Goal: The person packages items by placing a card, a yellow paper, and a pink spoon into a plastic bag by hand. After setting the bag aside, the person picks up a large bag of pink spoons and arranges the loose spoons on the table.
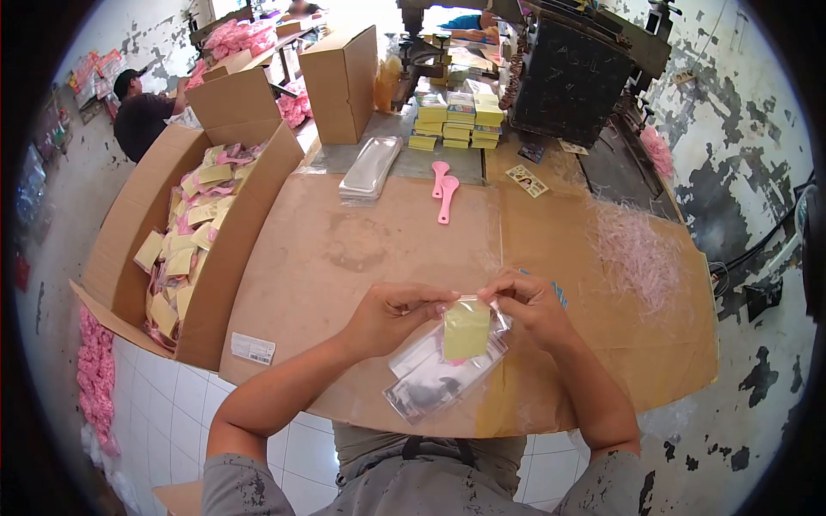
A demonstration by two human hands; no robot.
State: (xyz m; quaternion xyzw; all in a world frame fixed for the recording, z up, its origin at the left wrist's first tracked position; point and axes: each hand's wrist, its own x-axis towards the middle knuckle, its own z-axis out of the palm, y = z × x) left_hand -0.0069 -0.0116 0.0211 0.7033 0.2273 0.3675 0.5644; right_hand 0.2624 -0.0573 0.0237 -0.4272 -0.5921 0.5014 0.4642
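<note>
My left hand [397, 316] and my right hand [535, 310] pinch the two top corners of a small clear plastic bag [469, 303] above the cardboard-covered table. In or against the bag is a pale yellow card [465, 334], with a bit of pink showing at its lower edge. Beneath lie several flat clear plastic sleeves [423, 387], partly overlapped by the card. A blue printed card [559, 294] peeks out behind my right hand. Farther up the table lie two pink spoon-shaped pieces [446, 202], beside a stack of clear plastic packaging [370, 170].
A large open carton [215, 297] of yellow-carded packs stands at the left. Stacks of yellow cards [447, 120] sit at the back, near a dark machine [570, 82]. Thin plastic strips [641, 258] are heaped at the right. A co-worker [144, 112] is at the far left.
</note>
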